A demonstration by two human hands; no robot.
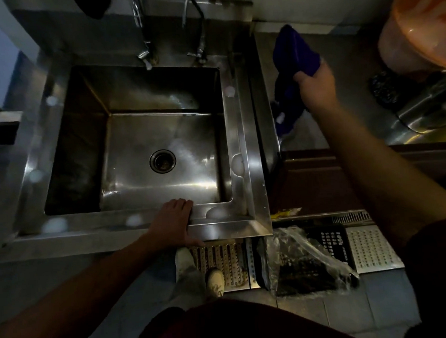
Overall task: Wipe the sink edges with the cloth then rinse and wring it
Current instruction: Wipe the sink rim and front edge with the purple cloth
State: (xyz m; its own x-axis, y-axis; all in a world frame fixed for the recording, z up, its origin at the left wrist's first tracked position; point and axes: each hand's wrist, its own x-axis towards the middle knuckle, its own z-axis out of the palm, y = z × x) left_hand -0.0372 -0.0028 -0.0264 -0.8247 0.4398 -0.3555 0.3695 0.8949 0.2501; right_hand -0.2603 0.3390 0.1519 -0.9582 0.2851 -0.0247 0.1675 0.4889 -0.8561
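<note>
A square steel sink fills the middle of the head view, its basin dry-looking with a round drain. Two taps rise behind the basin. My right hand is shut on a blue cloth above the counter right of the sink; part of the cloth hangs below the hand. My left hand rests flat on the sink's front edge, fingers spread, holding nothing.
An orange plastic container and a steel pot stand on the counter at right. On the floor lie perforated metal grates, a plastic-wrapped dark crate and my shoes. A steel ledge sits at far left.
</note>
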